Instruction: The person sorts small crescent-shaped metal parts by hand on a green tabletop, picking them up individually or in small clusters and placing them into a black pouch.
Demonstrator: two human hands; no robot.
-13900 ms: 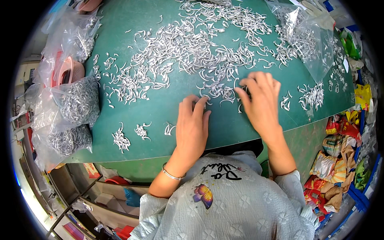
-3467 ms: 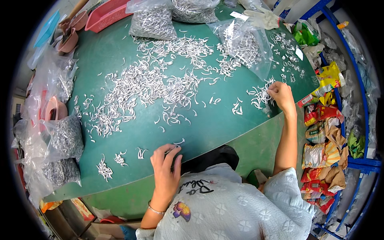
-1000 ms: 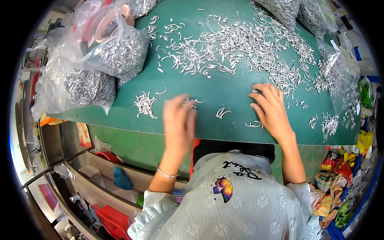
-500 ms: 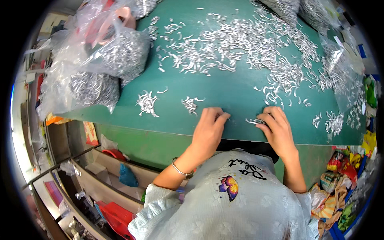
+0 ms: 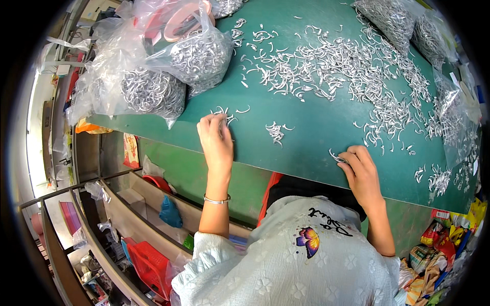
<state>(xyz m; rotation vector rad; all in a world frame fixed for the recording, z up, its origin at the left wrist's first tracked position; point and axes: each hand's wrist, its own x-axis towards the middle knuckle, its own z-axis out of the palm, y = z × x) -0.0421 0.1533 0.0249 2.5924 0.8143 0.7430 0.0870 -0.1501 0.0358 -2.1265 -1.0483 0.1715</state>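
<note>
My left hand (image 5: 216, 136) reaches to the left, its fingers bent and closed over a small pile of curved silver metal pieces (image 5: 229, 118). It hides most of that pile, and what its fingertips pinch cannot be made out. Near the front edge of the green table (image 5: 301, 148), my right hand (image 5: 361, 171) is closed, with curved silver metal pieces (image 5: 335, 156) sticking out from its thumb and fingertips. Between the hands lies another small pile of the same pieces (image 5: 275, 133). The main spread of pieces (image 5: 326, 66) covers the far part of the table.
Clear plastic bags full of silver pieces (image 5: 153, 92) stand at the left, with a pink ring-shaped object (image 5: 188, 20) among them. More filled bags (image 5: 390, 23) lie at the far right. A small pile (image 5: 439, 179) sits near the right front. Below left are shelves with a red basket (image 5: 150, 265).
My left hand has moved left from the table's front middle to the left small pile. My right hand still holds pieces near the edge. The whole view has shifted.
</note>
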